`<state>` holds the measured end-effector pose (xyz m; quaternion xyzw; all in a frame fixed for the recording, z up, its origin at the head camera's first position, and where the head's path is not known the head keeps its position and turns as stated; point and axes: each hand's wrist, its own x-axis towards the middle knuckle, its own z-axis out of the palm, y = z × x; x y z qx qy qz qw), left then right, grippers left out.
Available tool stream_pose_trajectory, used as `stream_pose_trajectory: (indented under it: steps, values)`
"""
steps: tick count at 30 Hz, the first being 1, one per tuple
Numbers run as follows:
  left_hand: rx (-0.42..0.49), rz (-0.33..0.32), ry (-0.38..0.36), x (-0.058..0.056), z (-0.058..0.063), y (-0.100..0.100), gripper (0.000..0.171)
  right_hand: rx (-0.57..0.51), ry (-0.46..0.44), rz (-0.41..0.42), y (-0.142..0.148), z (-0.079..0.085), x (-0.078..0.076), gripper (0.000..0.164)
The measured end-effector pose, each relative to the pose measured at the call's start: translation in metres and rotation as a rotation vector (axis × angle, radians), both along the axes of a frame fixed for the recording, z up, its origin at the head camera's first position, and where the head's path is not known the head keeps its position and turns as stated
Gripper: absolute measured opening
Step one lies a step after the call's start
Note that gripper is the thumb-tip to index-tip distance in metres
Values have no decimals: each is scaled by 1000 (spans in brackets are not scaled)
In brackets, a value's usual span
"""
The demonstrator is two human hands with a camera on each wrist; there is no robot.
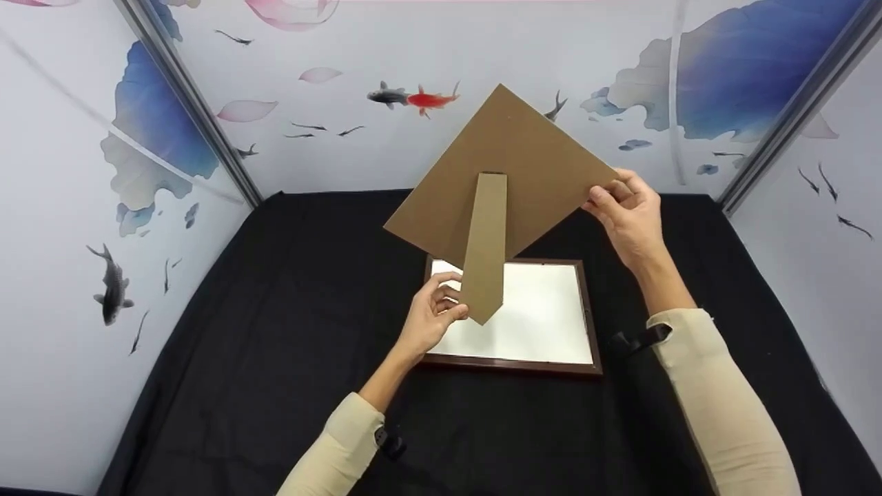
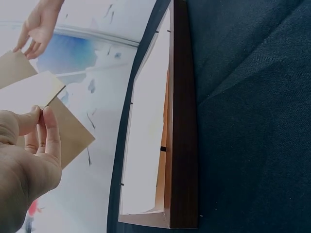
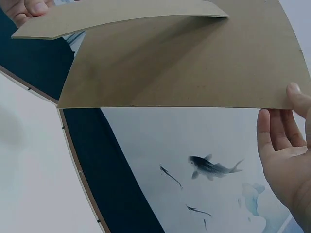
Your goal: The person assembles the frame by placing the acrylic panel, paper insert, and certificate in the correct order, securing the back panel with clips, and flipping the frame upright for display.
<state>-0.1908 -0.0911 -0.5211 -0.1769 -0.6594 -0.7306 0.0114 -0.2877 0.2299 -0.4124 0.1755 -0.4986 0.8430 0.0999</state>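
Observation:
A brown picture frame backing board is held up, turned cornerwise, above the table. Its stand flap swings out from the board's middle and hangs down to a pointed end. My left hand pinches that flap near its tip between thumb and fingers. At the board's right corner, my right hand grips the edge, thumb on the near face. Below lies a dark brown picture frame, face down, with a white sheet inside it. Small dark tabs show along the frame's inner edge.
Black cloth covers the table under the frame. White panels printed with fish and lotus leaves stand at the back and both sides, joined by metal posts at the corners.

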Motion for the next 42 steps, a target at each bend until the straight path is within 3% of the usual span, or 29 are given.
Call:
stream_pose_trajectory:
  steps: [9,15,20,24,27,30,32,34,38,42]
  values:
    - [-28,-6,-6,-2,1,-1,49,53,53,-79,4,-1,0,23]
    - [-37,-67,-44,-2,-1,-4,49,89,85,-174,3,0,4,24]
    - [-108,-93,13,-7,3,-8,46,110,128,-273,8,10,7,20]
    - [-106,-2,98,-16,10,-15,46,160,170,-298,16,23,9,17]
    - [-75,126,160,-24,14,-22,46,164,183,-293,22,32,12,19]
    - [-75,248,169,-31,15,-28,47,104,149,-277,30,36,15,22]
    - [-78,284,103,-33,11,-32,50,39,105,-264,34,36,17,25]
    - [-57,260,-12,-33,6,-34,55,-14,61,-263,39,32,19,28]
    - [27,138,-276,-31,-9,-29,60,-69,20,-308,44,17,24,28]
    - [114,17,-399,-30,-23,-18,62,-145,-10,-350,44,-1,28,25]
